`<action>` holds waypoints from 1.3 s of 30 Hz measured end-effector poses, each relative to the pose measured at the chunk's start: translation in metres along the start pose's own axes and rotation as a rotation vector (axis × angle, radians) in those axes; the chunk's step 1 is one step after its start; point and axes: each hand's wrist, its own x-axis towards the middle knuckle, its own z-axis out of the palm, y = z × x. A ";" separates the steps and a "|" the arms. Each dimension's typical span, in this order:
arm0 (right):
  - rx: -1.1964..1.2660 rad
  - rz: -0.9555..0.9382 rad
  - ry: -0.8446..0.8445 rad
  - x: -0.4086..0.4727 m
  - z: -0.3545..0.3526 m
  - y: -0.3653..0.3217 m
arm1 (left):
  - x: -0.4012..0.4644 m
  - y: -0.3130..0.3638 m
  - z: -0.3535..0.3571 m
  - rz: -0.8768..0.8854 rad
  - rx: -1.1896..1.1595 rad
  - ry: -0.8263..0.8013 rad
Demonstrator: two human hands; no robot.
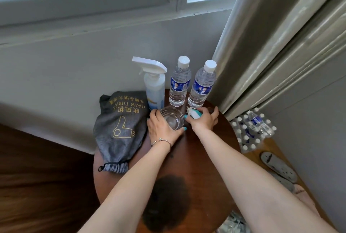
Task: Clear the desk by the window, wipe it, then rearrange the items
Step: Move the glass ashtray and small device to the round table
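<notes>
Left hand [162,126] grips glass bowl [172,118] on round desk [202,157], right hand [203,120] clasps small teal-white object [193,114]; lifting both risks elbowing nearby water bottles [201,86] over

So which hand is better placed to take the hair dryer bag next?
Left, probably. The left hand grips the glass right beside the hair dryer bag, while the right hand holds a small white-teal object on the far side.
</notes>
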 end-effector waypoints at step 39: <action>-0.159 0.070 -0.064 -0.052 -0.014 -0.023 | 0.015 -0.002 -0.051 0.170 0.128 -0.322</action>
